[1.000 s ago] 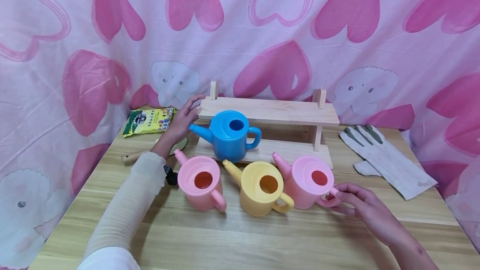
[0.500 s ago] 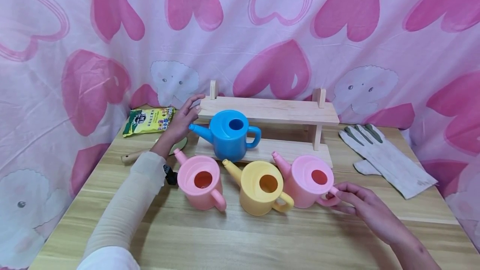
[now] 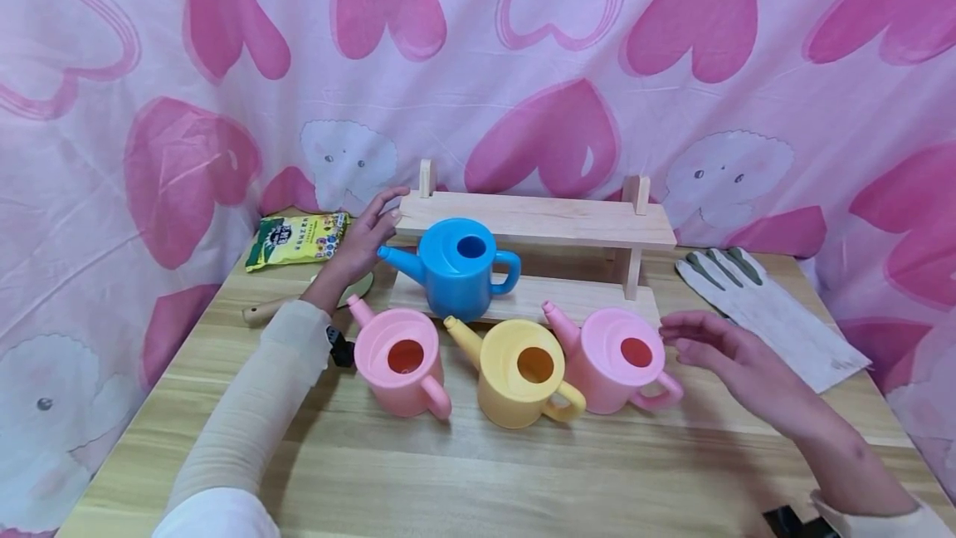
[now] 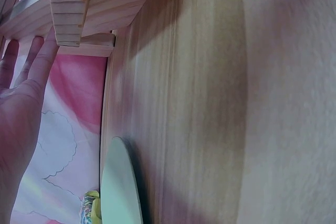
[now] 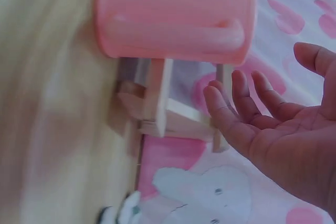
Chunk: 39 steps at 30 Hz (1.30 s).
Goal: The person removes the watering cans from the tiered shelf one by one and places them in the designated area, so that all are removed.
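A pink watering can (image 3: 597,388) stands at the right of a front row, its handle towards my right hand (image 3: 735,359). That hand is raised beside it, fingers relaxed and holding nothing; the right wrist view shows its palm (image 5: 283,140) apart from the can's handle (image 5: 173,34). Left of it stand a yellow watering can (image 3: 508,405) and another pink watering can (image 3: 399,401). Behind them, a blue watering can (image 3: 451,289) is at the lower board of a two-tier wooden shelf (image 3: 538,218). My left hand (image 3: 362,243) rests its extended fingers at the upper board's left end.
A yellow-green bag (image 3: 295,241) lies at the back left, near a wooden-handled tool (image 3: 265,311) with a pale green blade (image 4: 118,182). White and green gloves (image 3: 769,314) lie at the right. A heart-patterned curtain (image 3: 463,114) hangs behind the table (image 3: 478,488).
My right hand has let go of the right pink watering can's handle and lifted up and away from it. The cans and my left hand have stayed in place.
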{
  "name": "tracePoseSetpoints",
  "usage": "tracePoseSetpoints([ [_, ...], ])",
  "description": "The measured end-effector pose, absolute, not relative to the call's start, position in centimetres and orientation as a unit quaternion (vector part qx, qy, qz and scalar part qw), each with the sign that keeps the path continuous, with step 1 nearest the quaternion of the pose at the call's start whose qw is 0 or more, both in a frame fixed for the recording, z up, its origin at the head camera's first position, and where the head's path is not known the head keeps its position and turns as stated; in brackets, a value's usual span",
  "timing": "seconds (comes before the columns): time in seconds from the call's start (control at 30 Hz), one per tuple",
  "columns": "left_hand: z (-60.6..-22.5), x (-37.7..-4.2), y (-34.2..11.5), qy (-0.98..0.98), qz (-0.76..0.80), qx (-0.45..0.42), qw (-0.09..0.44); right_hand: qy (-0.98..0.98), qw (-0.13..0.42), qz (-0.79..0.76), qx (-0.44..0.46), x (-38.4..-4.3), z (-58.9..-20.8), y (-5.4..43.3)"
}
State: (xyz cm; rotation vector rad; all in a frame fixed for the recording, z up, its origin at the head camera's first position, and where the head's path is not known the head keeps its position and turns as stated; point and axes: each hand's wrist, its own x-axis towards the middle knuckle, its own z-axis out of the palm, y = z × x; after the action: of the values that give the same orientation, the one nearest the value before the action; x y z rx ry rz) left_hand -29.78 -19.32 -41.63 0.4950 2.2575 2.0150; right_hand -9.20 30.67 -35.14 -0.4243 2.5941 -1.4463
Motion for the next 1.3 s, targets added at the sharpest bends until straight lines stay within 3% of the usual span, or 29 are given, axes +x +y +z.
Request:
tracePoseSetpoints([
  [0.43,-41.3,-29.8,-19.4,0.747,0.644,0.164,0.035,0.883,0.102,-0.425,-0.172,-14.6,-30.5,27.0],
  [0.67,-41.2,-29.7,-19.4,0.742,0.650,0.161,0.037,0.891,0.163,-0.385,-0.178,-16.9,-28.4,23.4],
  [1.03,-41.6,-29.8,-19.4,0.728,0.665,0.162,0.042,0.879,0.226,-0.370,-0.199,-19.4,-28.5,18.9],
  [1.3,-41.5,-29.8,-19.5,0.722,0.671,0.162,0.044,0.881,0.221,-0.356,-0.219,-20.4,-29.3,16.0],
])
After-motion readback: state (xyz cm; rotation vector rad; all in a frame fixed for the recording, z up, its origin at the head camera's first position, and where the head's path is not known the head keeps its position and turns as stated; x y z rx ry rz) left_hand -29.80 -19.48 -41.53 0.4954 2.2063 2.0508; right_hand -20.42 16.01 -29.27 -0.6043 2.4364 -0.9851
